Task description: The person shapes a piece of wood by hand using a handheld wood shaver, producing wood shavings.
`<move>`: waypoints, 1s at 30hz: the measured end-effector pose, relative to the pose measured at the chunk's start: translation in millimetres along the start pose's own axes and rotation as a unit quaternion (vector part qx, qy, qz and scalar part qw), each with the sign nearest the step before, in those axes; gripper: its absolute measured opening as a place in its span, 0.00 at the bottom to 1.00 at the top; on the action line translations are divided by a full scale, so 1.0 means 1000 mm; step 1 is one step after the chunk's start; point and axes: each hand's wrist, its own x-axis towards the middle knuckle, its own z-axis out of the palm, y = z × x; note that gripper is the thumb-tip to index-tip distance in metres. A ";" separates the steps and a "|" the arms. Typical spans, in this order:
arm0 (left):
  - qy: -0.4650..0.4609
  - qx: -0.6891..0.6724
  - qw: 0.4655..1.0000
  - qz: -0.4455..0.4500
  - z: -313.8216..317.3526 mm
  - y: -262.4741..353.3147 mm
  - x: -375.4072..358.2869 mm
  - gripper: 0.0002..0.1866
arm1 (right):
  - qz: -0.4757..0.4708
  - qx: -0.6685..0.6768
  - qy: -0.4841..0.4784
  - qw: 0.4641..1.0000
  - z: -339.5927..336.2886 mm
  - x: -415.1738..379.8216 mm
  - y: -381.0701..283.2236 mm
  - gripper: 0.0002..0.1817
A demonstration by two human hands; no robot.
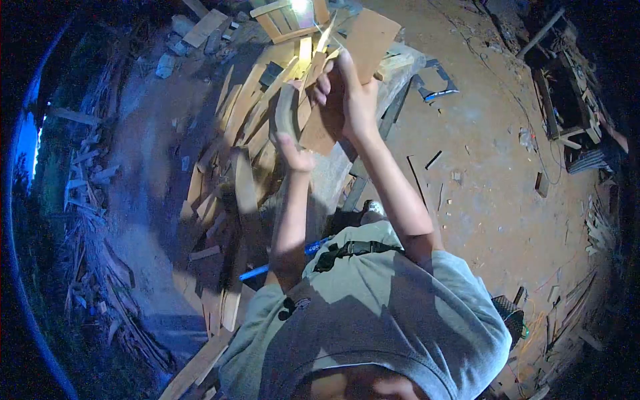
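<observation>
My right hand (357,100) is closed on a flat brown wooden board (371,45). The board slants from the upper right down to a lower end near my left hand (295,155). My left hand holds a curved greyish piece of wood (287,112), its thumb at the lower end; most of the fingers are hidden behind the wood. Beneath both hands lies a long thick timber (323,193), partly covered by my arms. Thin, brightly lit strips of wood (305,57) stand out just beyond my hands.
Loose wooden offcuts (243,180) are heaped left of the timber. A slatted wooden piece (283,20) is at the top by a bright light. A blue tool-like bar (255,273) lies by my left forearm. A wooden frame (567,107) stands far right, and scraps litter the dirt ground (477,173).
</observation>
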 end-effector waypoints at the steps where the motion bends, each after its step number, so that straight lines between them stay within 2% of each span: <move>1: 0.028 0.011 0.999 -0.028 -0.006 -0.006 -0.006 0.37 | -0.005 0.016 0.020 1.000 -0.006 -0.001 0.001 0.18; 2: 0.056 0.020 0.997 -0.055 -0.012 -0.011 -0.011 0.37 | -0.012 0.031 0.039 0.999 -0.011 0.001 0.000 0.18; 3: 0.080 0.028 0.996 -0.040 -0.018 -0.015 -0.012 0.34 | -0.009 0.109 0.075 0.991 -0.025 0.009 0.003 0.16; 4: 0.121 0.051 0.987 -0.097 -0.029 -0.010 -0.013 0.35 | -0.016 0.148 0.084 0.985 -0.028 0.008 -0.007 0.15; 6: 0.028 0.144 0.987 -0.072 -0.050 0.001 -0.009 0.36 | -0.043 0.163 0.126 0.978 -0.043 0.009 -0.018 0.15; 7: 0.025 0.141 0.987 -0.073 -0.049 0.016 -0.005 0.36 | -0.042 0.185 0.112 0.975 -0.047 0.006 -0.025 0.14; 9: -0.148 0.225 0.960 -0.070 -0.043 0.044 0.002 0.36 | -0.061 0.167 0.111 0.978 -0.050 0.004 -0.036 0.16; 10: -0.190 0.224 0.955 -0.038 -0.039 0.048 0.001 0.38 | -0.070 0.169 0.109 0.977 -0.047 0.000 -0.042 0.16; 11: -0.232 0.207 0.948 -0.074 -0.038 0.054 -0.004 0.40 | -0.068 0.168 0.115 0.977 -0.044 -0.003 -0.047 0.16; 12: -0.272 0.191 0.937 -0.109 -0.037 0.060 -0.007 0.41 | -0.084 0.186 0.084 0.975 -0.040 -0.006 -0.052 0.15; 13: -0.318 0.240 0.915 -0.070 -0.034 0.068 -0.002 0.43 | -0.101 0.203 0.052 0.973 -0.035 -0.009 -0.056 0.14; 16: -0.319 0.185 0.924 -0.103 -0.028 0.071 -0.011 0.43 | -0.091 0.222 0.039 0.970 -0.026 -0.017 -0.065 0.14; 20: -0.318 0.143 0.934 -0.076 -0.013 0.078 -0.008 0.43 | -0.095 0.214 0.006 0.972 -0.024 -0.019 -0.066 0.14; 21: -0.306 0.146 0.940 -0.038 -0.009 0.076 -0.007 0.43 | -0.094 0.214 0.007 0.972 -0.027 -0.018 -0.066 0.14; 25: -0.297 0.101 0.948 -0.046 -0.009 0.067 -0.008 0.43 | -0.090 0.167 0.040 0.981 -0.032 -0.016 -0.063 0.14; 27: -0.327 0.117 0.938 -0.001 -0.008 0.071 -0.001 0.44 | -0.091 0.163 0.042 0.982 -0.030 -0.017 -0.062 0.14; 30: -0.314 0.111 0.943 -0.001 -0.014 0.065 -0.004 0.44 | -0.088 0.144 0.063 0.984 -0.028 -0.018 -0.061 0.14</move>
